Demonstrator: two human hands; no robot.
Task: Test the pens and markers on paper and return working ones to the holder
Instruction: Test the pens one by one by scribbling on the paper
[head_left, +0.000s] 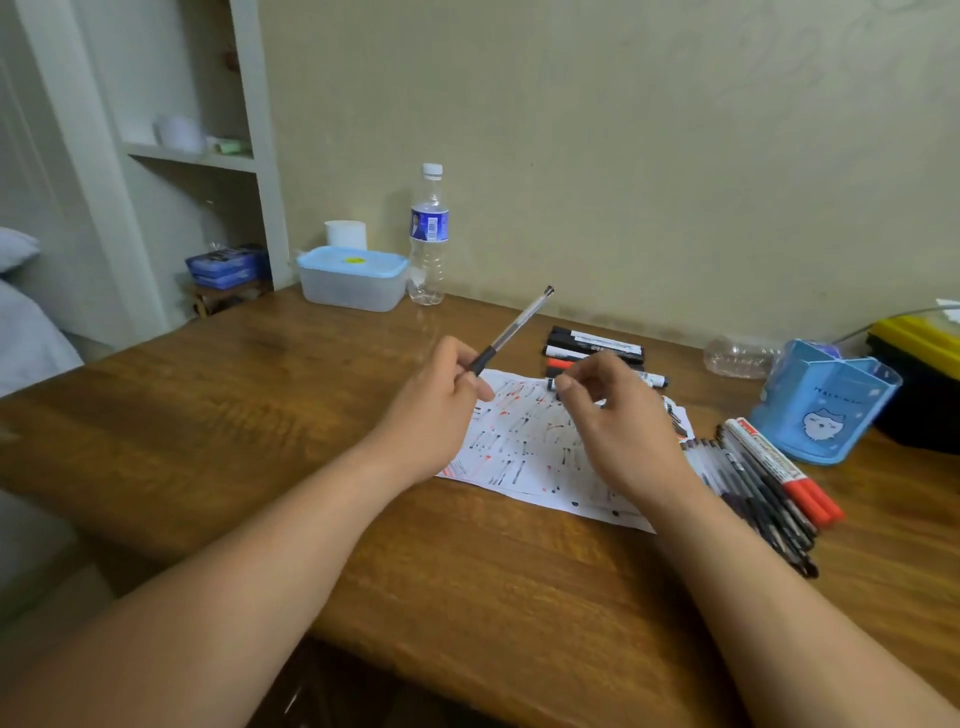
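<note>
**pen_nerd:** Left grip (436, 395) is closed round the dark front end of a clear pen (514, 327), centre of the frame. The barrel sticks up toward the upper right, above the scribbled paper (524, 447) and not touching it. Right grip (618, 415) is curled into a pinch next to a small dark bit. Could be the cap, but I can't tell if it's really holding it.

**inkcheck:** Looks like the test stroke is next. I'd tilt the tip down, aim for a blank patch near the paper's bottom edge, and pull one slow line — light pressure. If it writes, it goes in the blue holder (826, 405) at the right — not back on the pen pile (753, 488) beside it.
</note>
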